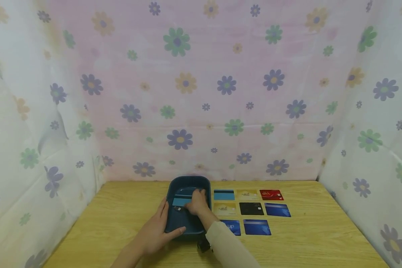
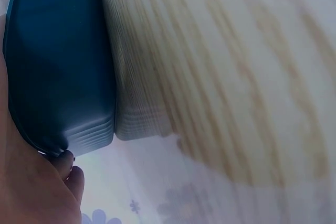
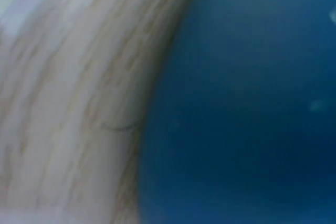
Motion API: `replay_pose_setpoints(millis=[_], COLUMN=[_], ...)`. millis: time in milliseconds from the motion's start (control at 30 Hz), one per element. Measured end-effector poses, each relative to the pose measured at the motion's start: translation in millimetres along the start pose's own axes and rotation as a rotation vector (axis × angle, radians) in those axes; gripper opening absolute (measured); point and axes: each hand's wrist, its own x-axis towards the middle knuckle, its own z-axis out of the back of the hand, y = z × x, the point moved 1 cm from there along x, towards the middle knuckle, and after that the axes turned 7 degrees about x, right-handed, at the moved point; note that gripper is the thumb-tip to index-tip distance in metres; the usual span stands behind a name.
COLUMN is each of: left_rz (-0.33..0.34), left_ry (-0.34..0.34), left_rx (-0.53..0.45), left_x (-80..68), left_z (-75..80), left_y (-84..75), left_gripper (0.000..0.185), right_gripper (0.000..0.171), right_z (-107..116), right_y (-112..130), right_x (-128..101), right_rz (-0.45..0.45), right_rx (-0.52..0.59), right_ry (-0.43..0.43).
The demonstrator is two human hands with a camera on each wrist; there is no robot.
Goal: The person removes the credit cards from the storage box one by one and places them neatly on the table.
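A dark blue plastic bin [image 1: 184, 227] stands near the back of the table. My left hand [image 1: 152, 231] grips its left side, thumb over the near rim; in the left wrist view the fingertips [image 2: 73, 171] bend round the bin's edge. Inside lie a light blue card [image 1: 182, 201] with a dark stripe and, partly under it, a dark card [image 1: 177, 209]. My right hand [image 1: 198, 203] reaches over the right rim into the bin, thumb at the light blue card's edge. Its other fingertips point down near the right wall, and I cannot tell whether they pinch a card.
Right of the bin, several cards lie in rows: light blue [image 1: 224, 194], gold [image 1: 247, 194], red [image 1: 271, 195], black [image 1: 251, 209] and blue [image 1: 257, 227] ones. My right sleeve partly covers a blue VIP card [image 1: 233, 227]. Flowered cloth [image 1: 201, 111] encloses the wooden table [image 1: 120, 208].
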Motion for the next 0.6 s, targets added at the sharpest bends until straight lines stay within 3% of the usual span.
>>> replay_pose_setpoints(millis=[267, 433, 600], left_rz=[0.0, 0.003, 0.015], left_ry=[-0.003, -0.003, 0.006], left_rx=[-0.005, -0.003, 0.0], left_x=[0.1, 0.3, 0.5], left_z=[0.3, -0.5, -0.3], left_y=[-0.1, 0.4, -0.7], left_gripper=[0.118, 0.118, 0.119], right_gripper=[0.065, 0.049, 0.059], right_z=[-2.8, -0.3, 0.6], right_y=[-3.8, -3.6, -1.8], right_x=[4.3, 0.6, -2.3], right_rz=[0.009, 0.038, 0.022], right_rx=[-0.011, 0.025, 0.017], right_ry=[0.002, -0.003, -0.007])
